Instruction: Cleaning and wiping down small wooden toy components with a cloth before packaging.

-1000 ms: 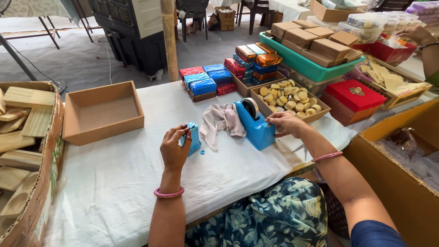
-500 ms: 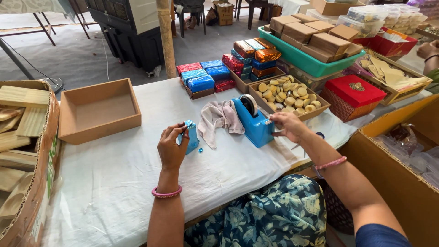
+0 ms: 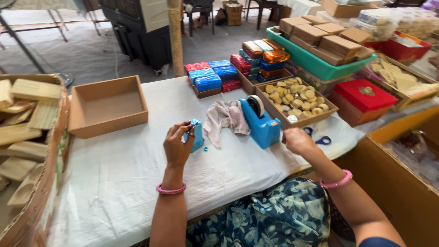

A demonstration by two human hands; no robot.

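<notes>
My left hand (image 3: 177, 145) holds a small block wrapped in shiny blue foil (image 3: 197, 135) upright on the white tablecloth (image 3: 114, 183). My right hand (image 3: 297, 140) is closed at the front of a blue tape dispenser (image 3: 259, 124), fingers pinched as if on a strip of tape; the tape itself is too thin to see. A crumpled grey cloth (image 3: 225, 118) lies between the block and the dispenser. A tiny blue scrap (image 3: 205, 149) sits on the cloth beside the block.
An empty brown cardboard tray (image 3: 108, 106) stands at the left. Behind are stacked foil-wrapped blocks (image 3: 210, 77), a box of round tan pieces (image 3: 296, 98), a red box (image 3: 365, 95), a green tray of brown boxes (image 3: 320, 64). Blue scissors (image 3: 320, 138) lie right of my hand. Wooden pieces (image 3: 23, 119) fill a basket at far left.
My right hand has drawn away from the dispenser's front toward the right and nearer me. My left hand keeps the blue block in the same spot.
</notes>
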